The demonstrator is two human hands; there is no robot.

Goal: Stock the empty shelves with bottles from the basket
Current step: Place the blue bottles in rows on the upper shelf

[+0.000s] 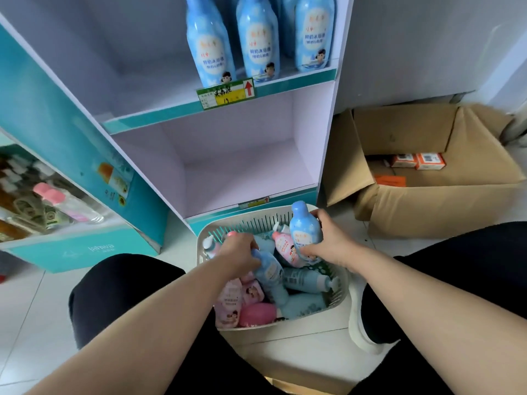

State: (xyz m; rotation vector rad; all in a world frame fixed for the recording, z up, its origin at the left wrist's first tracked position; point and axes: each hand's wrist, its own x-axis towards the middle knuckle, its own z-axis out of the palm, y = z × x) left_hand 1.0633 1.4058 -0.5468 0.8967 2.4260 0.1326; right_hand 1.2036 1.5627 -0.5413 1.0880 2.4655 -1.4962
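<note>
Crouched over the basket (340, 298) on the tiled floor (28, 309), I have a bottle in each grip: my right grip (328, 246) is wrapped round an upright blue bottle (303, 226) at the basket's far right corner, its cap above the rim, while my left grip (239, 252) curls round one end of a second blue bottle (269, 270) lying slantwise in the middle of the basket's heap. Pink bottles (286, 248) lie between and beneath them. Just beyond the basket the lower shelf (242, 178) stands bare; higher beyond it, three blue bottles (256, 44) line the upper shelf (299, 81). A cardboard box (427, 201) sits open off the basket's far right. The risk, as I judge it: the second blue bottle looks wedged among its neighbours, so a quick pull could drag one over the rim onto the floor; and carrying two at once leaves no spare grip, so either could clip the lower shelf's raised front edge and topple
</note>
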